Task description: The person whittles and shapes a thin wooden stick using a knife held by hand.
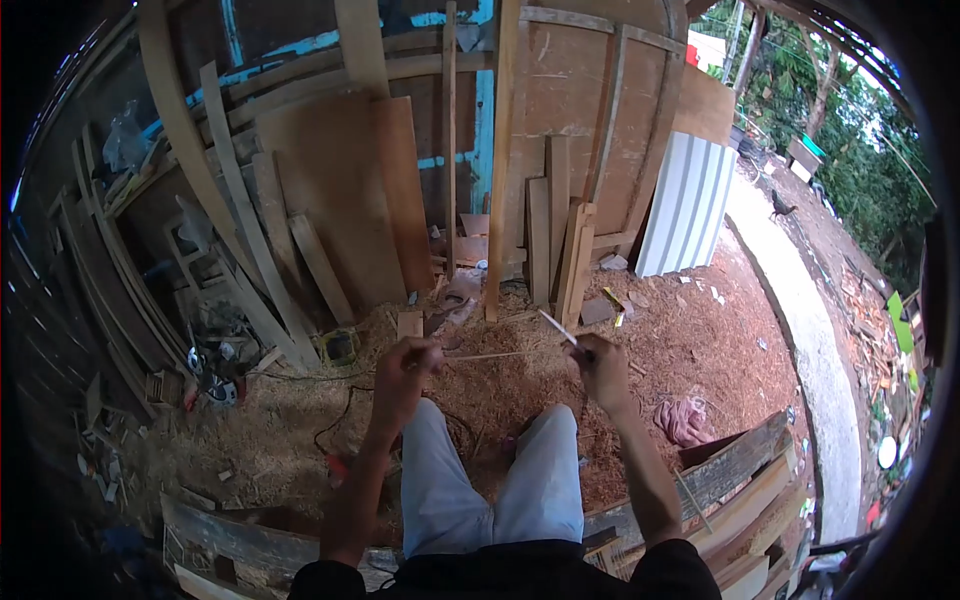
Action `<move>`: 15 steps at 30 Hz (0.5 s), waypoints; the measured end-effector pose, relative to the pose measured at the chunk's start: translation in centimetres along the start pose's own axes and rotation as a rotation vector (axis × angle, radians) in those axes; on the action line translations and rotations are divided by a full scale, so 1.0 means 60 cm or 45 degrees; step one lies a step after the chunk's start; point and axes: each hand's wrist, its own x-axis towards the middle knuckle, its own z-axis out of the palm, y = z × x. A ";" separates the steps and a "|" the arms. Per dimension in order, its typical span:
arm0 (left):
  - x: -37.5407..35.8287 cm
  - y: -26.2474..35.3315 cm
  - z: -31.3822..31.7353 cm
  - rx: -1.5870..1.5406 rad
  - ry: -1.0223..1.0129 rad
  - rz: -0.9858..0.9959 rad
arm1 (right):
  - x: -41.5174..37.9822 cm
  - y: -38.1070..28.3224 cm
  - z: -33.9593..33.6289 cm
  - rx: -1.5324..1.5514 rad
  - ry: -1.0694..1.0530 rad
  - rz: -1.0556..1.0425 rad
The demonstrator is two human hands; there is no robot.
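Observation:
My left hand [408,368] is closed, with the fingers curled in, in front of my left knee. From it a thin pale strip [490,355] runs across to the right, its far end close to my right hand. My right hand [602,372] is closed around a slender tool with a whitish, narrow front part [556,324] and a dark part at the fingers. The tool points up and to the left, over the sawdust. Its exact kind is too small to make out.
Sawdust and shavings [500,385] cover the ground. Boards [405,190] lean against the wall ahead, beside a corrugated sheet [686,205]. A pink cloth [683,420] lies at right. A power tool [213,377] sits at left near a dark cord [345,410]. Old planks [735,470] lie beside me.

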 end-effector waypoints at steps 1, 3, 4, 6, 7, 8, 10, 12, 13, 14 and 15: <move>-0.010 0.006 -0.005 0.144 -0.175 -0.058 | 0.010 0.003 -0.010 -0.048 0.020 -0.104; -0.028 0.022 0.003 0.109 -0.336 -0.157 | 0.027 -0.012 -0.027 -0.156 0.020 -0.184; -0.035 0.027 0.007 0.071 -0.485 -0.251 | 0.034 -0.023 -0.031 -0.156 0.023 -0.178; -0.044 0.029 0.015 0.130 -0.620 -0.327 | 0.048 -0.045 -0.038 -0.200 0.035 -0.267; -0.049 0.028 0.020 0.188 -0.749 -0.401 | 0.053 -0.062 -0.045 -0.229 -0.002 -0.276; -0.054 0.021 0.024 0.186 -0.752 -0.401 | 0.058 -0.063 -0.042 -0.232 -0.001 -0.274; -0.058 -0.001 0.036 0.280 -0.782 -0.210 | 0.066 -0.068 -0.037 -0.298 0.061 -0.503; -0.059 -0.012 0.046 0.179 -0.736 -0.284 | 0.063 -0.095 -0.025 -0.341 0.209 -0.409; -0.059 -0.014 0.050 0.078 -0.689 -0.357 | 0.060 -0.098 -0.023 -0.364 0.283 -0.365; -0.057 -0.012 0.053 0.075 -0.685 -0.355 | 0.058 -0.101 -0.021 -0.384 0.356 -0.319; -0.057 -0.006 0.055 -0.044 -0.621 -0.379 | 0.048 -0.091 -0.016 -0.331 0.214 -0.338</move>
